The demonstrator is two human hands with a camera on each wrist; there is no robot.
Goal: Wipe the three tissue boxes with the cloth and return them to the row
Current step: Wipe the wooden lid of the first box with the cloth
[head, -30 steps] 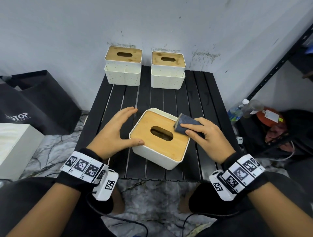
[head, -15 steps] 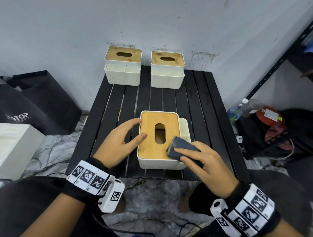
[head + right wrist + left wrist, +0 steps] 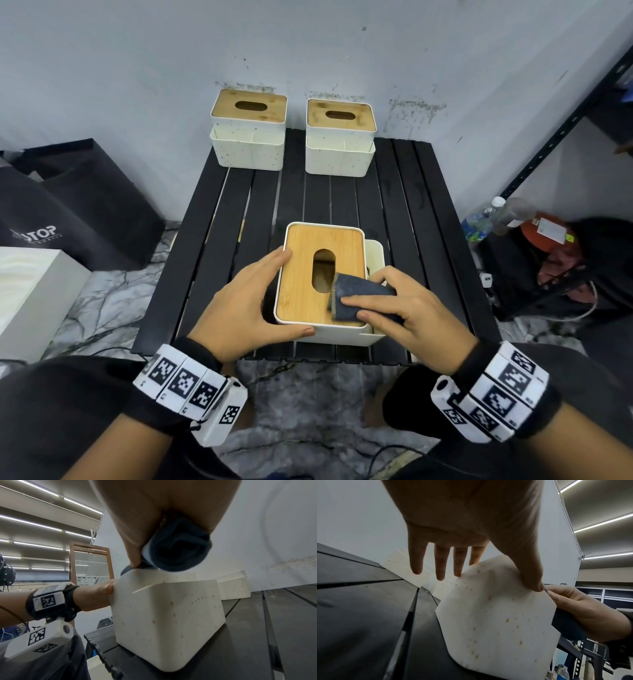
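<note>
The tissue box (image 3: 322, 284) sits at the table's (image 3: 219, 222) near edge, the right hand (image 3: 411, 308) pinching the folded cloth (image 3: 359, 298) onto its wooden lid. The left hand (image 3: 246, 301) — fingers spread — braces its left side. Best keep that brace firm and the strokes flat, clear of the slot.

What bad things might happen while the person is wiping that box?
The near tissue box sits close to the front edge of the black table, so a hard wipe toward the person might push it off. The left hand only braces its side with spread fingers, so the box could slide or turn. The folded cloth, pinched in the right hand, might snag in the lid's slot.
</note>
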